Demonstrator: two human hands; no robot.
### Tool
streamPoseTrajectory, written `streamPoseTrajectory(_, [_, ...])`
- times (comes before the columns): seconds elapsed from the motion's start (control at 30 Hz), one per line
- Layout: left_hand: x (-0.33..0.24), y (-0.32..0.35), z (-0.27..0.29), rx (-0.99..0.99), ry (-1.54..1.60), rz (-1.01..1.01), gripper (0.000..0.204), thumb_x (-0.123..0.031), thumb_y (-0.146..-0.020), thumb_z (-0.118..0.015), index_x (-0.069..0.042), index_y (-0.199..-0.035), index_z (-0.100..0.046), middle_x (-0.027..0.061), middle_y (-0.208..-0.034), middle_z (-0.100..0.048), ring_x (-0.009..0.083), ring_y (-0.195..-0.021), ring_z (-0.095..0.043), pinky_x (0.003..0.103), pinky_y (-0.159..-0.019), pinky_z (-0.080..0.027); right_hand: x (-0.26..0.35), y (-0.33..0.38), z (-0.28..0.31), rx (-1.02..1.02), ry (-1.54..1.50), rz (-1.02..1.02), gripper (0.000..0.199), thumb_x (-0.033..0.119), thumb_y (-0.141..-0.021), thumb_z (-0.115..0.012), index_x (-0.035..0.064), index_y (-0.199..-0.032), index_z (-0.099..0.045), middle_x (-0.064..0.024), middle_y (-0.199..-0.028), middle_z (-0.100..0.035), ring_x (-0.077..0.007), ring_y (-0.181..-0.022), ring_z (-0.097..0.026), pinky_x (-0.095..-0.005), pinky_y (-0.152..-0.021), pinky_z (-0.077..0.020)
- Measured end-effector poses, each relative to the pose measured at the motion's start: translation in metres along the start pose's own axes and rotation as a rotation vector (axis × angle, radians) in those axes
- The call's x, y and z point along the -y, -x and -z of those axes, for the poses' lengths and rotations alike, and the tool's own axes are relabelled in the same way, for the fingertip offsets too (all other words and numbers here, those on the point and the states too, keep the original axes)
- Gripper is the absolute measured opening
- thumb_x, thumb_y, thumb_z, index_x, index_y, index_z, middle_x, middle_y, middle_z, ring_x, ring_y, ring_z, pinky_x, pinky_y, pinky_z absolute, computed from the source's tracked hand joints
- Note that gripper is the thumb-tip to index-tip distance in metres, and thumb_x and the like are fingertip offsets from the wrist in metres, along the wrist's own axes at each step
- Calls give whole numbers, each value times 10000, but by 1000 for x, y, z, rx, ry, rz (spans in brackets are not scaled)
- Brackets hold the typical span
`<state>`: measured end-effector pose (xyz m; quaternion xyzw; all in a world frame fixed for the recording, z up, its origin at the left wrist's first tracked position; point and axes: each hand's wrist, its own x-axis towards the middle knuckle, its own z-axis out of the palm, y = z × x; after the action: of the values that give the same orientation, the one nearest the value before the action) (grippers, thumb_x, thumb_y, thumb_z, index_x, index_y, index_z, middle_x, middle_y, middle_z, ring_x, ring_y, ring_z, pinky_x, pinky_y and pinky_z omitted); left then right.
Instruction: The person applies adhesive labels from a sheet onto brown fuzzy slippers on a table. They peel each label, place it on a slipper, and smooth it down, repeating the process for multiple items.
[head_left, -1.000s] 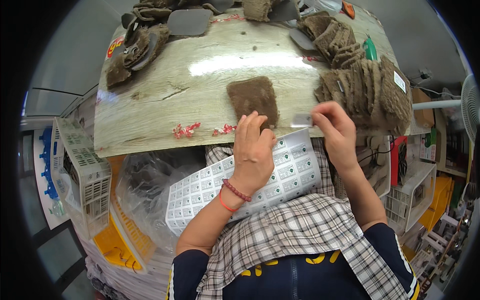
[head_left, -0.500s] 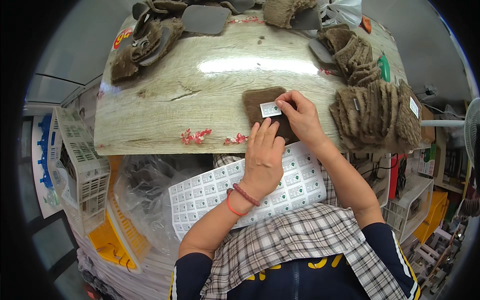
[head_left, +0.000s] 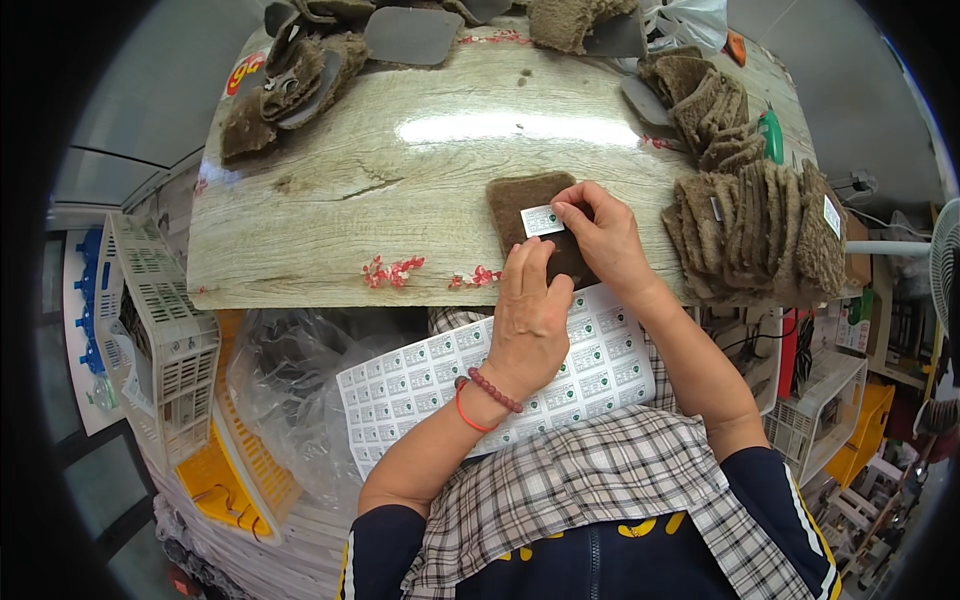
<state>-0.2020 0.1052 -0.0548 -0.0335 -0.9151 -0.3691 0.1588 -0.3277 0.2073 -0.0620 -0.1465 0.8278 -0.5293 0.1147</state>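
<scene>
A brown fuzzy pad (head_left: 508,200) lies flat at the table's near edge, with a small white printed label (head_left: 541,221) on its face. My right hand (head_left: 608,235) pinches the label's right edge between thumb and fingertips. From below, my left hand (head_left: 530,325) reaches onto the pad, its fingers stretched out and the fingertips just under the label. Whether those fingertips touch the label, I cannot tell. Beneath my left wrist and forearm, a sheet of labels (head_left: 400,390) with green marks slants across my lap.
Stacked brown fuzzy pads (head_left: 740,235) stand at the table's right, near a green-handled tool (head_left: 770,135). More brown pieces (head_left: 300,90) and a grey sheet (head_left: 412,38) lie along the far side. Left of me are a white crate (head_left: 160,340) and clear plastic (head_left: 300,400).
My left hand's fingers have drawn closer together and shifted slightly, with the thumb a little further out. My right hand keeps its pinch on the label in nearly the same place.
</scene>
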Motion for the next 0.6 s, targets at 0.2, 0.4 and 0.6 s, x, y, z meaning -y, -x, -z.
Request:
streamPoseTrajectory(0.2, [2,-1,3,30,-36,-25,27,13,-832,-588,37,-835,-576,297,-1436,-404,445,-1374,-356,491,-1132,-321,7,5,-2,-57,97,75,130,148,-898,-655,19,-910,-646,-148,-856,-677,-313,-758,-651,-383,-682,-510])
streamPoseTrajectory(0.4, [3,0,-1,58,-70,-26,40,3,-836,-582,40,-846,-571,311,-1457,-381,442,-1391,-338,518,-1136,-304,8,10,-7,-149,336,283,81,115,-862,-672,56,-885,-621,-111,-855,-642,-305,-813,-626,-402,-689,-509])
streamPoseTrajectory(0.6, [3,-1,0,55,-83,-32,45,15,-833,-567,46,-866,-568,310,-1446,-390,441,-1381,-346,533,-1139,-289,12,12,-11,-189,505,370,173,115,-827,-699,80,-983,-634,-59,-803,-619,-265,-797,-621,-379,-674,-517])
